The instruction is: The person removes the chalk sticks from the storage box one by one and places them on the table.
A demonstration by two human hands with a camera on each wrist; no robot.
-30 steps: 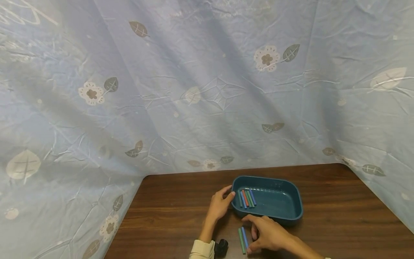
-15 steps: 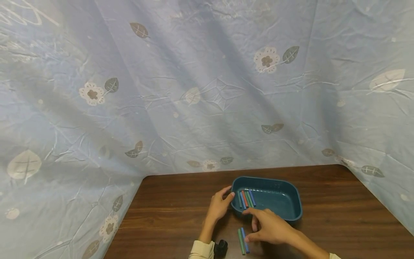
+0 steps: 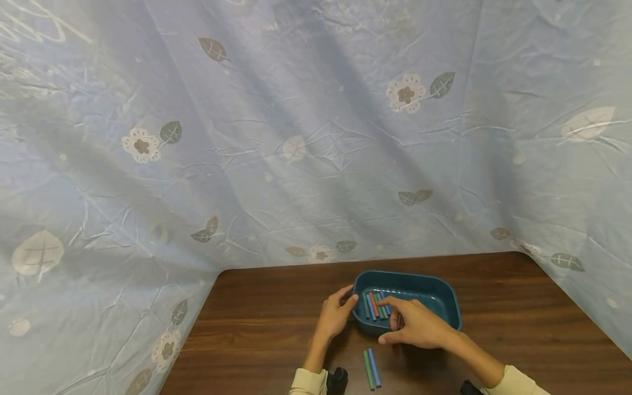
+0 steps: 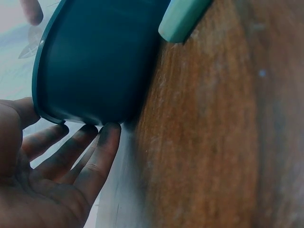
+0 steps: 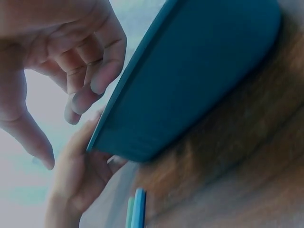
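A dark teal tray (image 3: pixel 434 320) stands on the table, several thin sticks in green, blue and red (image 3: pixel 373 305) lying side by side in its left part. At its left end, my left hand (image 3: pixel 333 314) holds the wall: the thumb is over the rim, while the other fingers touch the outside. My right hand (image 3: pixel 418 325) hovers over the near rim, loosely curled. Between its thumb and fingers nothing shows in the right wrist view. A green stick (image 3: pixel 368 370) and a blue stick (image 3: pixel 374 368) lie together on the table, in front of the tray.
The brown wood-grain table (image 3: pixel 266 329) backs onto a hanging pale blue cloth (image 3: pixel 316 164) with leaf and flower prints. A black wrist camera (image 3: pixel 338 379) sits at the left cuff, near the loose sticks.
My right hand has moved from beside the loose blue stick up and forward, over the tray's near rim. The left hand, tray and loose sticks have stayed in place.
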